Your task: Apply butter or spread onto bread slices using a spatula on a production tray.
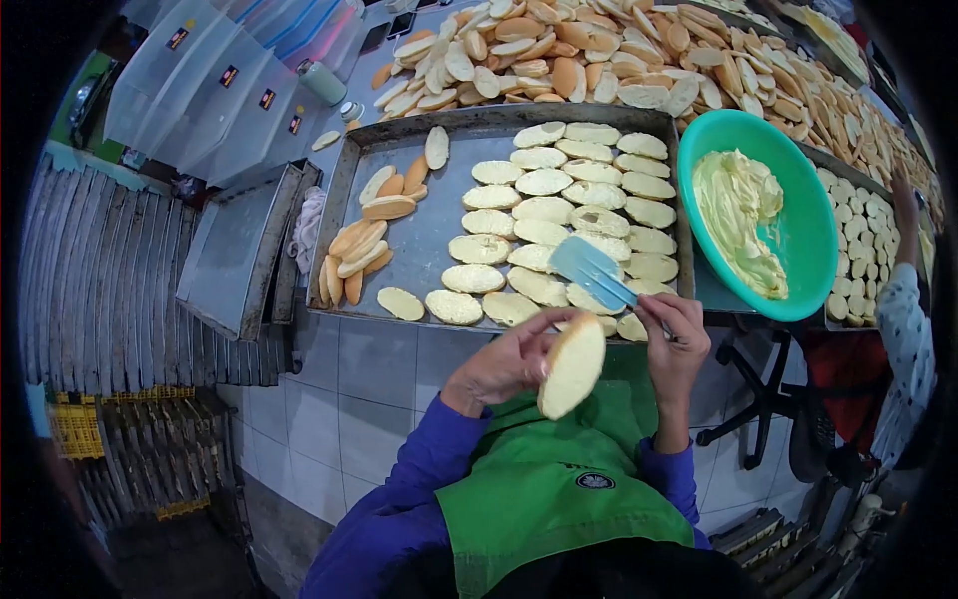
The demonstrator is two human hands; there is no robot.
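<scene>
My left hand (pixel 511 361) grips a halved oval bread roll (pixel 575 367) by its crust, the pale cut face turned up toward me. Between the fingers of my right hand (pixel 673 341) is the handle of a light-blue spatula (pixel 587 269), its blade over the near right of a metal baking tray (pixel 419 232). Rows of bread halves topped with pale cream (pixel 540 210) fill the tray's right side. Crust-up and tilted bread halves (pixel 361 247) are grouped at its left. Right of the tray, a green plastic basin (pixel 812 247) holds pale yellow cream (pixel 733 202).
Behind the tray is a large heap of bread halves (pixel 561 52). Empty trays (pixel 232 247) and clear plastic bins (pixel 202 82) stand left, near a bottle (pixel 322 82). Another person's arm (pixel 905 224) reaches beside a second filled tray (pixel 861 247) at the right, above an office chair (pixel 756 389).
</scene>
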